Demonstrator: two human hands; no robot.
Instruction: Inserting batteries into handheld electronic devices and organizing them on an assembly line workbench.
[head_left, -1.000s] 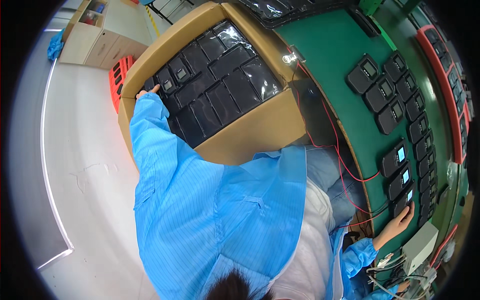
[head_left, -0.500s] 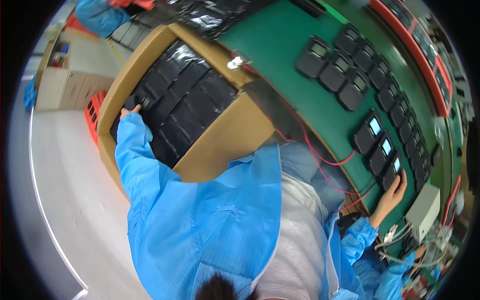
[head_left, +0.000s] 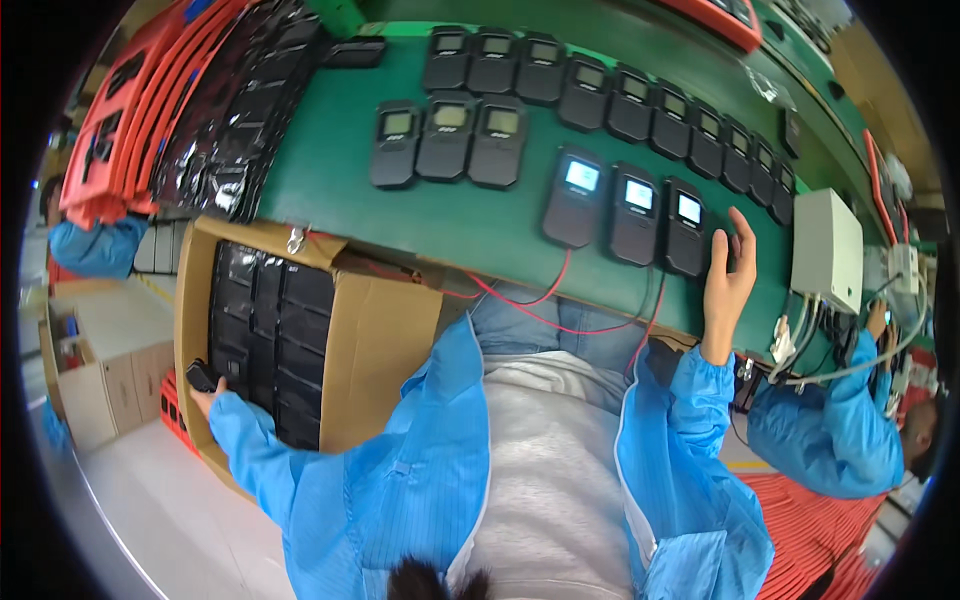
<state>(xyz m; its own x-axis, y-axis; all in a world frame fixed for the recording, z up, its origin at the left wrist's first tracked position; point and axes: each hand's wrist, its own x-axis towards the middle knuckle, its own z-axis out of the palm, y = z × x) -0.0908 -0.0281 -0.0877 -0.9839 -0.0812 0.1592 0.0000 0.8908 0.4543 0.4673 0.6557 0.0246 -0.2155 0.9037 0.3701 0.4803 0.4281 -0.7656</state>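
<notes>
Over the left edge of an open cardboard box (head_left: 385,320), my left hand (head_left: 212,396) is closed on a small black handheld device (head_left: 202,376). The box holds rows of black-wrapped items (head_left: 262,310). On the green bench, my right hand (head_left: 732,285) has its fingers raised and apart, holding nothing. Just left of it lies a black device with a lit screen (head_left: 686,232). Two more lit devices lie beside that one, a middle one (head_left: 634,218) and a left one (head_left: 573,205). Red wires run from the lit devices toward the bench's front edge.
Several unlit black devices (head_left: 585,95) line the back of the green bench (head_left: 330,190). Three others (head_left: 447,140) lie in front. A pale metal box (head_left: 828,250) with cables stands right. Stacked red trays (head_left: 120,120) are far left. Another person's blue sleeve (head_left: 800,425) is at right.
The view has turned toward the bench. My left hand, with the device, has gone from over the packed rows to the box's left edge. My right hand has come off the rightmost lit device.
</notes>
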